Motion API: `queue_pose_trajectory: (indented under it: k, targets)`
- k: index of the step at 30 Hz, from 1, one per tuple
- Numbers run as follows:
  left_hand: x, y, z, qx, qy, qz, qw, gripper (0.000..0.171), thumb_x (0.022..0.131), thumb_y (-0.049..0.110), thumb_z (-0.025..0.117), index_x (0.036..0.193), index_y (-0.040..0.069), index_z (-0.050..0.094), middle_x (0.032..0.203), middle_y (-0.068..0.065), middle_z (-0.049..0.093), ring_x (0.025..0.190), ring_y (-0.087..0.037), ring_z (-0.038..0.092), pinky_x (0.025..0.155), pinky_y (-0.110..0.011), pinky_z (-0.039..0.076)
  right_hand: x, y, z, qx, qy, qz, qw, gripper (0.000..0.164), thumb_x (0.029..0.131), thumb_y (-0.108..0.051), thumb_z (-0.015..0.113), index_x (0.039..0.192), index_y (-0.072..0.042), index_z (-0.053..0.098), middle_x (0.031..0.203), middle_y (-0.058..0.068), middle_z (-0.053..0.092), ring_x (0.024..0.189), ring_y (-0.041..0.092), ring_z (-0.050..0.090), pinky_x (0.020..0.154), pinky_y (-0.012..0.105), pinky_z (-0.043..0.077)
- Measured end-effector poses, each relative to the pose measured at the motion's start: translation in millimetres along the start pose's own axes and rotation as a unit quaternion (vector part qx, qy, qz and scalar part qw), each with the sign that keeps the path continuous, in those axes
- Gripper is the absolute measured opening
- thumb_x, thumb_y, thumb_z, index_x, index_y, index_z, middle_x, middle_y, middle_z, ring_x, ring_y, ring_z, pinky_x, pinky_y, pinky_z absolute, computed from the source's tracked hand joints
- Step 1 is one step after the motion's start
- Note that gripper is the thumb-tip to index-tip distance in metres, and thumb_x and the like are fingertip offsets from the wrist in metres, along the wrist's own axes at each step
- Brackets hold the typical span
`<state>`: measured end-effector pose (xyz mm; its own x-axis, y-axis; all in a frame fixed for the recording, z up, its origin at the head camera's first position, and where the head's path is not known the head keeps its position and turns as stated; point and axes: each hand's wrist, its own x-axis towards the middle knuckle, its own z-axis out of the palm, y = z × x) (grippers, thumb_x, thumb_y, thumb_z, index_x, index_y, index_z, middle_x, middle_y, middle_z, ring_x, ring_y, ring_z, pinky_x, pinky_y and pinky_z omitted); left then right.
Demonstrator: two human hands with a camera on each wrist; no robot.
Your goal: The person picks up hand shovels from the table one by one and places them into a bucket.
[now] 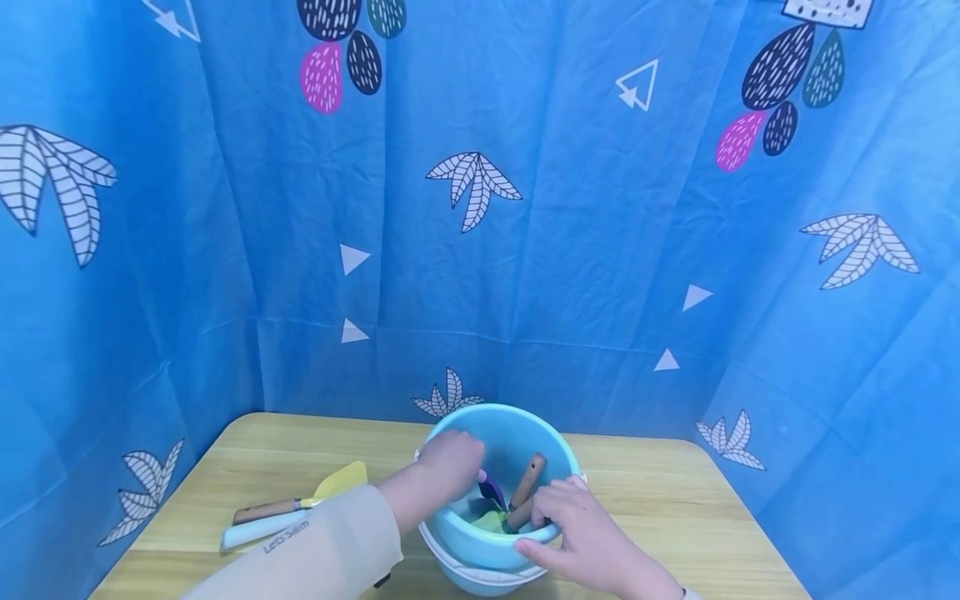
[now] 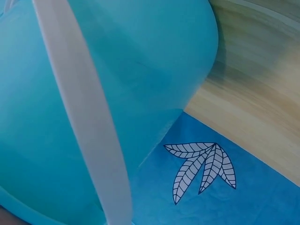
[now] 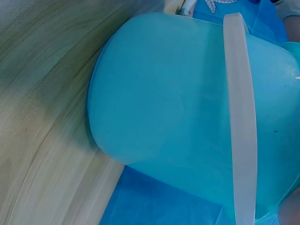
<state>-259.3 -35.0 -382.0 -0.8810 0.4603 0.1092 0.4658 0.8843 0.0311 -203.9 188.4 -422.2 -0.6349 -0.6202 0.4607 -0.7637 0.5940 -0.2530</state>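
Note:
In the head view a light blue bucket stands at the table's front middle. My left hand reaches over its left rim with curled fingers, holding a small purple tool whose dark end points down inside. My right hand grips the front right rim, thumb outside and fingers over the edge. Within the bucket lie tools with wooden handles and a green piece. Both wrist views show the bucket's outer wall and its white carrying handle, which hangs down across the side.
On the table, left of the bucket, lie a yellow-bladed tool with a wooden handle and a light blue handle, partly behind my left sleeve. A patterned blue cloth hangs behind and at both sides.

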Motion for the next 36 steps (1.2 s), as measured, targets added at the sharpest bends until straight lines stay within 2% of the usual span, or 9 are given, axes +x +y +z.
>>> queue_pose_trajectory:
  k: [8,17,31,36]
  targets:
    - [-2.2,0.5,-2.0,-0.024,-0.030,-0.010,0.9992,0.012,0.090,0.026,0.076,0.087,0.015,0.071,0.069,0.005,0.057,0.065,-0.012,0.055,0.071,-0.030,0.055,0.4,-0.6,1.2,0.002,0.006,-0.003,1.000,0.028,0.094,-0.045,0.067,0.081,-0.033,0.046,0.079,-0.028,0.045,0.080,-0.004,0.043,0.074,0.024,0.031]
    - [-5.2,2.2,-1.2,-0.041,-0.046,-0.023,0.9978,0.016,0.088,0.027,0.078,0.097,0.014,0.073,0.077,0.003,0.062,0.070,-0.014,0.058,0.075,-0.034,0.057,1.6,1.5,3.3,0.001,0.012,-0.011,1.000,0.028,0.094,-0.044,0.068,0.081,-0.033,0.046,0.079,-0.028,0.045,0.079,-0.004,0.043,0.074,0.025,0.031]
    - [-5.6,3.3,1.3,-0.035,-0.064,-0.025,0.9971,0.017,0.086,0.024,0.080,0.099,0.015,0.073,0.074,0.004,0.059,0.068,-0.013,0.055,0.072,-0.033,0.056,0.4,1.2,4.8,0.004,0.009,-0.006,1.000,0.028,0.094,-0.043,0.067,0.081,-0.033,0.045,0.082,-0.027,0.047,0.081,-0.003,0.042,0.074,0.026,0.029]
    - [-3.6,3.6,2.7,-0.029,-0.073,-0.022,0.9967,0.016,0.086,0.026,0.079,0.095,0.016,0.072,0.074,0.004,0.058,0.067,-0.014,0.055,0.070,-0.032,0.054,0.5,1.2,4.4,0.004,0.009,-0.009,1.000,0.028,0.094,-0.043,0.068,0.081,-0.033,0.045,0.081,-0.027,0.047,0.080,-0.003,0.042,0.074,0.026,0.030]
